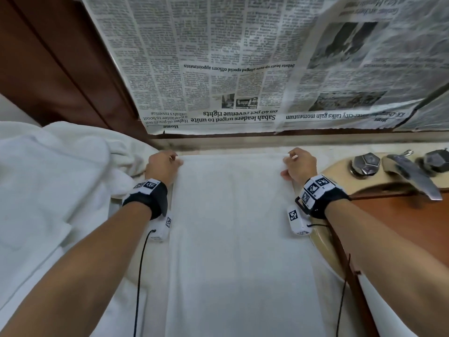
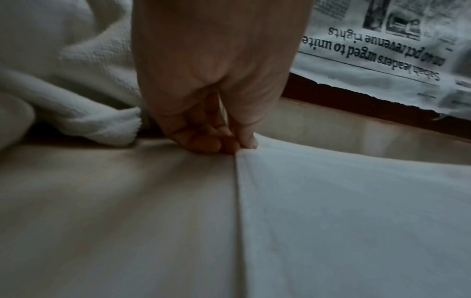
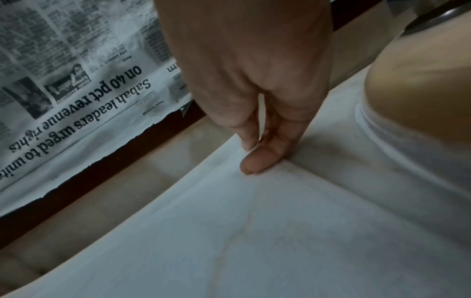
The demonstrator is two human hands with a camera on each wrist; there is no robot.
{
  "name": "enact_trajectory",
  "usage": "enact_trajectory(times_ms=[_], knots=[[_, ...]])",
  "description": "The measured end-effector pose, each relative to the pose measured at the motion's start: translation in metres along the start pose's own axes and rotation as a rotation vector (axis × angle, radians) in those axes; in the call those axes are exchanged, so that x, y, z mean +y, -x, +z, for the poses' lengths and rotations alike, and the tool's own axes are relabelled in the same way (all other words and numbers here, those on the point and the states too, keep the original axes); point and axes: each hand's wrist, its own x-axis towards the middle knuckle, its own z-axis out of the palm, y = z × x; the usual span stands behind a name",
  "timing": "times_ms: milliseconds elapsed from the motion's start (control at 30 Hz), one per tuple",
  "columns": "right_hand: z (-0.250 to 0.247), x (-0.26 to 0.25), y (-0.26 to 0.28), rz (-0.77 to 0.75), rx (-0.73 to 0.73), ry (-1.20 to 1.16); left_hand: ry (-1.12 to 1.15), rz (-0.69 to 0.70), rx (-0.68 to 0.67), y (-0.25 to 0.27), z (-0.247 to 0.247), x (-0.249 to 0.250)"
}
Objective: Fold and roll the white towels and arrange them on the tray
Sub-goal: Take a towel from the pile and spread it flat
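Observation:
A white towel (image 1: 240, 239) lies spread flat on the counter in front of me, reaching to the near edge of the head view. My left hand (image 1: 177, 162) pinches its far left corner, and my right hand (image 1: 288, 164) pinches its far right corner. In the left wrist view the curled fingers (image 2: 229, 144) press together on the hem of the towel (image 2: 356, 221). The right wrist view has the thumb (image 3: 257, 161) lying on the towel (image 3: 254, 242) with the fingertips closing onto its edge. Both corners sit low on the counter.
A heap of loose white towels (image 1: 48, 181) fills the left side. On the right stands a beige sink (image 1: 340, 173) with a metal faucet (image 1: 410, 173), and a reddish-brown wooden surface (image 1: 401, 227) lies there. Newspaper (image 1: 243, 57) covers the wall behind.

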Motion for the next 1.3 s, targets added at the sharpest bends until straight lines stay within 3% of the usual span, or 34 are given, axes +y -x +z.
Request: enact_trajectory(times_ms=[167,333,500,633,700,933,1067,1167,1300], knots=[[-0.002,-0.001,0.007,0.011,-0.024,0.078,0.088,0.003,0.014,0.009,0.002,-0.002],[-0.015,0.0,0.069,-0.3,-0.13,0.223,0.151,0.061,0.048,0.062,-0.008,-0.008],[-0.015,0.05,0.165,-0.475,-0.275,0.334,0.118,0.207,-0.031,0.163,0.009,-0.033],[-0.01,0.092,0.201,-0.439,-0.425,0.703,-0.07,0.195,-0.116,0.215,0.027,-0.044],[-0.011,0.106,0.206,-0.475,-0.408,0.804,-0.177,0.2,-0.098,0.225,0.029,-0.047],[-0.018,0.122,0.212,-0.46,-0.324,0.777,-0.245,0.106,-0.128,0.242,0.027,-0.056],[-0.017,0.147,0.268,-0.551,-0.362,0.737,-0.2,0.197,-0.1,0.306,0.034,-0.052],[-0.012,0.164,0.291,-0.58,-0.408,0.731,-0.247,0.152,-0.201,0.348,0.053,-0.054],[-0.023,0.177,0.278,-0.557,-0.368,0.813,-0.347,0.116,-0.114,0.351,0.059,-0.072]])
